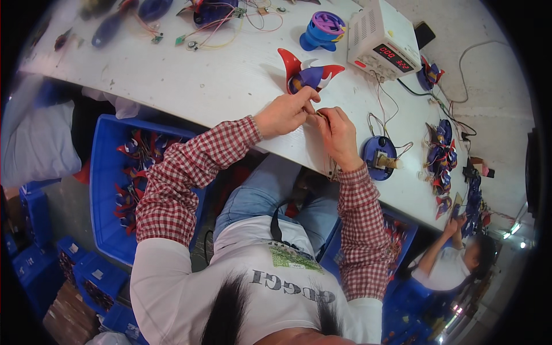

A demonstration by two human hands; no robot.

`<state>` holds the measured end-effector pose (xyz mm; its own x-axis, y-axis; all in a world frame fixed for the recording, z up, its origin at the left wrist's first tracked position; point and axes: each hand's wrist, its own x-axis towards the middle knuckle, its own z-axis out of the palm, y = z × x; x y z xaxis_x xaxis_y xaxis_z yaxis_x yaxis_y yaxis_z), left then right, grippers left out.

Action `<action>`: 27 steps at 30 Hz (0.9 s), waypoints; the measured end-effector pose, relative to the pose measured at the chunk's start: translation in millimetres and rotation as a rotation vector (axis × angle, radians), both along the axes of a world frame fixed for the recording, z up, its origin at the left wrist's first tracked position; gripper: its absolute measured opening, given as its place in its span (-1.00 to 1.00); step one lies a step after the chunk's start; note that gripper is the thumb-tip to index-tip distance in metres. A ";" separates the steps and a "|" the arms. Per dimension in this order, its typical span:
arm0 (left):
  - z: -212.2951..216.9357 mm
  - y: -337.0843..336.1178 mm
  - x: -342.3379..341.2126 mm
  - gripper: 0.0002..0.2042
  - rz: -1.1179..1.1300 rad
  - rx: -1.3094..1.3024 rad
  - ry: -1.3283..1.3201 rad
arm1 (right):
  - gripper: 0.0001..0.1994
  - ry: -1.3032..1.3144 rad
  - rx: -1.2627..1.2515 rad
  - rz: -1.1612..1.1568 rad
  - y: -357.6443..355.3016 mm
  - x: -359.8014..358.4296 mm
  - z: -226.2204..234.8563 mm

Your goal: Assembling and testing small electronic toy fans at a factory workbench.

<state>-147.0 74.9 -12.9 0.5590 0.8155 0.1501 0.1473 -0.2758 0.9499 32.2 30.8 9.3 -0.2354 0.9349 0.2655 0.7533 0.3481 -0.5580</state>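
Over the front part of the white table, my left hand (287, 112) and my right hand (339, 135) meet with their fingertips pinched together. A tiny piece sits between them, mostly hidden by the fingers and too small to name. Thin wires hang below my right hand. Just beyond my left fingers stands a purple toy part (310, 76) with red pointed wings and white horn-like bits. To the right of my right hand lies a round blue-purple shell (379, 157) with a pale mechanism inside and loose wires.
A white power supply (384, 40) with a lit red display stands at the back right, beside a blue cup (323, 30) of purple pieces. Circuit boards with wires lie at the back left. A blue bin (106, 190) of toy parts is below the table; another person (454, 261) works at right.
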 end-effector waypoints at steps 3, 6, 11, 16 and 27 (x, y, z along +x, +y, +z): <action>-3.0 -4.8 2.8 -0.67 0.062 0.137 0.034 | -0.86 -0.077 0.104 0.026 3.4 2.2 -7.9; -5.7 -18.6 8.1 -0.71 0.267 0.511 0.132 | -0.90 -0.239 0.343 0.017 6.1 3.5 -14.8; -7.8 -39.5 3.4 -0.79 0.237 0.730 0.134 | -0.93 -0.213 0.318 -0.006 8.7 4.7 -21.4; -8.9 -47.1 -1.6 -0.85 0.078 0.821 0.230 | -0.92 -0.218 0.279 -0.021 10.6 5.1 -23.7; -12.2 -47.0 -0.1 -0.87 0.072 0.833 0.199 | -0.92 -0.142 0.252 -0.040 11.3 3.2 -25.1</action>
